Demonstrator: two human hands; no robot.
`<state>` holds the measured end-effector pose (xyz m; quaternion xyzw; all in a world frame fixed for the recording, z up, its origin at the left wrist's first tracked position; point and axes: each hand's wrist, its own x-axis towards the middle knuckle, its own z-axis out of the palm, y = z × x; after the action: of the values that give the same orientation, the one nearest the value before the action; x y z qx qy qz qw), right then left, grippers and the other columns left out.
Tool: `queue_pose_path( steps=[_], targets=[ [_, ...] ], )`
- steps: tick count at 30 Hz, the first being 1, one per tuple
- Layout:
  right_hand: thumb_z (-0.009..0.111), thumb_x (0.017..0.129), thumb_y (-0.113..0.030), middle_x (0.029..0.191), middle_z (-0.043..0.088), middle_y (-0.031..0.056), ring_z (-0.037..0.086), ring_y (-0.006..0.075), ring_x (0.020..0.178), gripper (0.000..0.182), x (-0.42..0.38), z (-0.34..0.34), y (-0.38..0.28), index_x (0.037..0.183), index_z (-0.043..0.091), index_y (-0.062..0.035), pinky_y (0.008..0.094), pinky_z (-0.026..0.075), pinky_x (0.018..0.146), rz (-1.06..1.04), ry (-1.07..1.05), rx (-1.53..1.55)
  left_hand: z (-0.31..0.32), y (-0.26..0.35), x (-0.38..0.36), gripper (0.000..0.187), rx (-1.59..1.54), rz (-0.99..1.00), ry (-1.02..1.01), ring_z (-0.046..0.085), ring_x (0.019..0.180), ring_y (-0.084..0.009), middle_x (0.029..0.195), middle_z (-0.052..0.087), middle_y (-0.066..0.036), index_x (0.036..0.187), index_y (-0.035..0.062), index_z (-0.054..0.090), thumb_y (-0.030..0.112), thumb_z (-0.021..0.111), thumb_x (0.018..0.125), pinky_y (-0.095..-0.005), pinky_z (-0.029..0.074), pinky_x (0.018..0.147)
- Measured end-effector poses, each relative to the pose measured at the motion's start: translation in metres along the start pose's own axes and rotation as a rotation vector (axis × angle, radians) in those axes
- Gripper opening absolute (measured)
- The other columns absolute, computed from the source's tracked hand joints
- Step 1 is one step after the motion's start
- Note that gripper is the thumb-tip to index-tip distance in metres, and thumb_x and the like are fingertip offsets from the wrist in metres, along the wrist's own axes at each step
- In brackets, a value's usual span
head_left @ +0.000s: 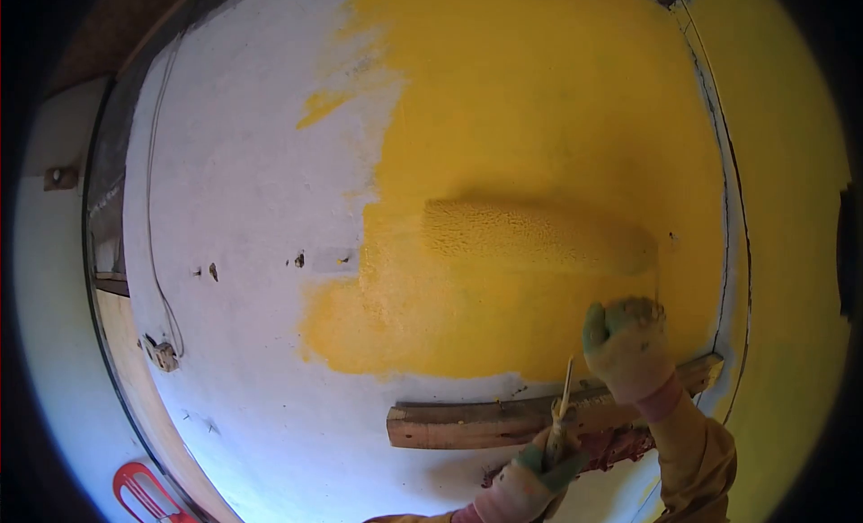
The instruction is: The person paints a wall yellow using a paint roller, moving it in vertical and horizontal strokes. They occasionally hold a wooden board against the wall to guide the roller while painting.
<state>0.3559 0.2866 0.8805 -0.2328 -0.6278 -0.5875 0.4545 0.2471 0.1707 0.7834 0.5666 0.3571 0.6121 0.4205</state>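
A paint roller [539,235], its nap soaked in yellow, lies against the wall [243,163]. From its right end a thin wire frame [657,285] runs down to my right hand [629,352], which wears a pale glove with green fingers and is closed around the frame's lower part. The grip itself is hidden by the fingers. Lower down, my left hand [530,487], gloved alike, is wrapped around a stick [558,424] with a thin pale tip pointing up. Whether the stick joins the roller cannot be seen. Yellow paint [521,91] covers the wall's right part.
A wooden board [476,426] is fixed across the lower wall, behind my hands. A cable [151,190] runs down the left to a socket [162,354]. Small holes [300,259] mark the unpainted part. A red plastic chair [144,491] stands at lower left.
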Motion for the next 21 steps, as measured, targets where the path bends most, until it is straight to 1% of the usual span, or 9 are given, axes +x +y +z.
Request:
queue_pose_path(
  steps=[2,8,11,13,15,17,18,19,21],
  targets=[
    [0.058,0.068,-0.016,0.057,0.051,0.0100,0.052,0.0276,0.055,0.012,-0.004,-0.004,-0.004,0.065,0.056,-0.0047,0.0365,0.041,0.052,-0.168,-0.049,-0.119,0.001,-0.005,-0.006,0.012,-0.030,-0.012,0.011,0.037,0.028,-0.0114,0.048,0.044,-0.002,0.086,0.0062,0.046,0.012,0.055,0.084,-0.0245,0.029,0.028],
    [0.056,0.071,-0.008,0.071,0.054,0.0090,0.051,0.0269,0.067,0.006,0.006,0.039,-0.021,0.077,0.057,-0.0075,0.0376,0.040,0.060,0.093,-0.167,0.150,-0.026,-0.003,0.026,0.015,-0.082,-0.005,-0.036,0.042,0.033,-0.0113,0.051,0.047,-0.003,0.092,0.0063,0.045,0.014,0.055,0.084,-0.0242,0.033,0.032],
    [0.057,0.071,-0.011,0.077,0.054,0.0114,0.051,0.0277,0.074,0.010,0.025,0.040,-0.013,0.081,0.056,-0.0064,0.0404,0.041,0.066,0.186,-0.055,0.051,-0.027,0.016,0.039,0.018,-0.078,-0.009,-0.073,0.040,0.032,-0.0104,0.049,0.046,-0.002,0.094,0.0060,0.045,0.016,0.057,0.084,-0.0238,0.031,0.031],
    [0.058,0.072,-0.009,0.075,0.053,0.0116,0.051,0.0271,0.055,0.016,0.034,0.014,-0.004,0.088,0.057,-0.0047,0.0402,0.043,0.053,0.197,0.384,0.174,-0.025,0.020,0.042,0.018,-0.069,-0.021,-0.056,0.041,0.033,-0.0103,0.049,0.046,-0.002,0.094,0.0060,0.046,0.017,0.057,0.084,-0.0237,0.031,0.032],
    [0.057,0.077,-0.009,0.089,0.052,0.0099,0.054,0.0220,0.066,0.032,-0.002,-0.039,-0.023,0.108,0.053,-0.0048,0.0350,0.045,0.059,0.352,0.103,0.128,-0.018,0.013,0.046,0.018,-0.126,0.041,-0.007,0.042,0.035,-0.0091,0.050,0.047,-0.001,0.090,0.0061,0.048,0.019,0.058,0.084,-0.0219,0.032,0.033],
    [0.046,0.085,-0.008,0.108,0.046,0.0149,0.049,0.0294,0.095,0.027,-0.049,-0.078,-0.052,0.111,0.046,-0.0007,0.0382,0.040,0.083,0.857,-0.434,0.856,-0.011,-0.005,0.047,0.019,-0.080,0.094,0.031,0.047,0.041,-0.0116,0.056,0.050,-0.004,0.095,0.0061,0.049,0.019,0.057,0.084,-0.0244,0.037,0.038],
    [0.043,0.092,-0.024,0.086,0.059,0.0099,0.059,0.0189,0.067,0.043,-0.081,-0.073,-0.061,0.128,0.032,-0.0037,0.0296,0.049,0.060,0.425,-0.140,0.828,-0.006,-0.019,0.047,0.021,-0.033,0.139,0.077,0.053,0.048,-0.0142,0.061,0.053,-0.007,0.101,0.0061,0.051,0.018,0.056,0.084,-0.0268,0.043,0.042],
    [0.049,0.088,-0.010,0.108,0.056,0.0157,0.057,0.0265,0.094,0.048,-0.089,-0.099,-0.079,0.132,0.030,-0.0033,0.0337,0.044,0.082,0.667,-0.312,1.097,0.002,-0.036,0.047,0.012,-0.007,0.309,0.232,0.051,0.048,-0.0132,0.061,0.051,-0.004,0.092,0.0065,0.048,0.014,0.054,0.084,-0.0255,0.040,0.042],
    [0.049,0.088,-0.011,0.110,0.056,0.0163,0.055,0.0279,0.097,0.050,-0.105,-0.115,-0.095,0.132,0.029,-0.0034,0.0339,0.043,0.084,0.938,-0.452,1.307,0.005,-0.075,0.051,0.013,0.150,0.437,0.316,0.053,0.056,-0.0159,0.068,0.053,-0.006,0.094,0.0064,0.050,0.015,0.054,0.085,-0.0283,0.042,0.048]
  ],
)
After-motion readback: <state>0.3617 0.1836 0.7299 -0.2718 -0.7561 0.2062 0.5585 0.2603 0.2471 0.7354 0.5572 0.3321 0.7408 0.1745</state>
